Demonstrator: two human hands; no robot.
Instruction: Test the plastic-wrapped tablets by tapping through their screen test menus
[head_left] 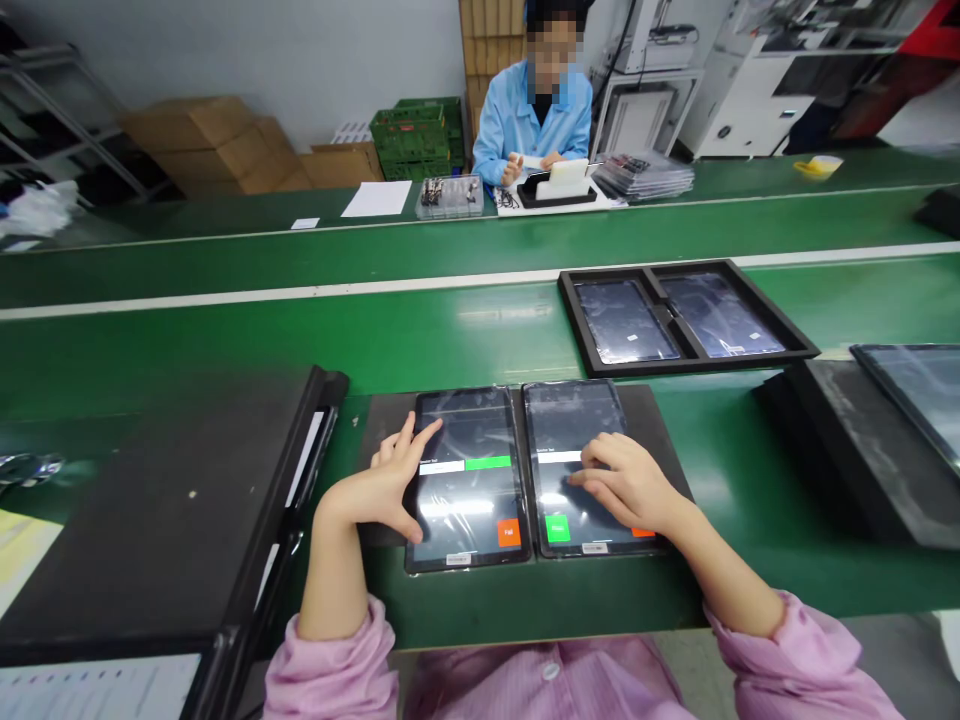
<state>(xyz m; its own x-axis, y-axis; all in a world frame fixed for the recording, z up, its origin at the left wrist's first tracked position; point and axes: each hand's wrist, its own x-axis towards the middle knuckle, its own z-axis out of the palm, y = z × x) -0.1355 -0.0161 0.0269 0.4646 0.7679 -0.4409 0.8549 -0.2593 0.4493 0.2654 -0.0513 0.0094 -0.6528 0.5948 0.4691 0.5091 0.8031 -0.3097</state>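
Note:
Two tablets lie side by side on a dark mat (pixel 390 425), screens lit. Over the left edge of the left tablet (pixel 469 500) is my left hand (pixel 375 485), open, thumb and fingers spread across the border. This screen shows a green bar and an orange-red Fail button. My right hand (pixel 630 485) hovers over or touches the right tablet (pixel 562 420), fingers bent and apart, fingertips near mid-screen; contact is unclear. A green button shows at this screen's lower left, and an orange-red one is partly hidden under my hand. Neither hand holds anything.
Beyond the mat, a black foam tray (pixel 694 345) holds two tablets. Black foam trays (pixel 832 450) are stacked at right, a tablet (pixel 922 390) on top. A large black tray stack (pixel 150 510) fills the left. Across the green bench sits a co-worker (pixel 495 110) in blue, handling something pale.

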